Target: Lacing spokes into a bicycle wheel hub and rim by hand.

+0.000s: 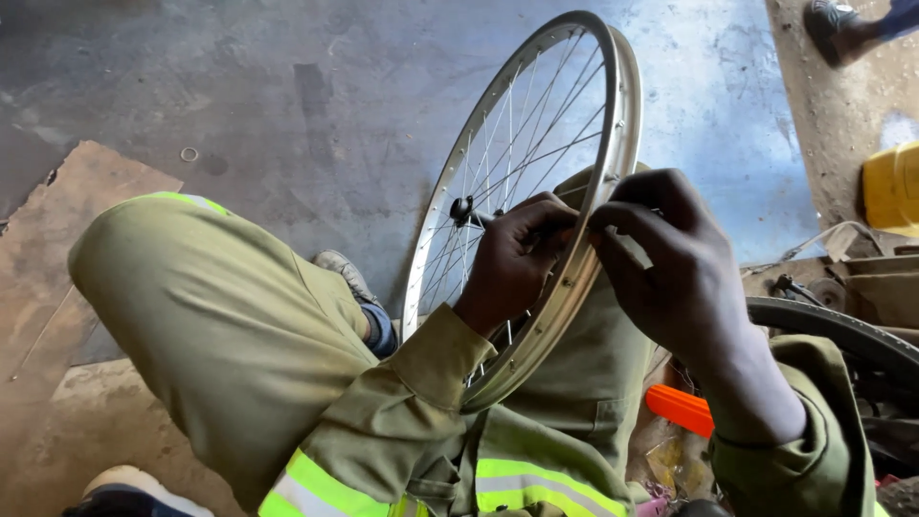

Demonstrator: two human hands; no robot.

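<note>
Low in the frame my olive sleeves with their yellow reflective bands lead up to my hands at the centre, where my left hand (pixel 512 254) is closed around spokes just inside the silver bicycle rim (pixel 627 115) and my right hand (pixel 670 254) pinches narrowly at the rim's edge; I cannot tell if a small tool sits between those fingers. The wheel stands tilted on my lap, bare of tyre, spokes laced to the hub (pixel 461 209), so I judge the spoke work underway, tyre fitting left. Farther off: a black tyre (pixel 842 330) right, an orange tool (pixel 680 410), a yellow container (pixel 895 187), and another person's shoe (pixel 831 27) upper right.
</note>
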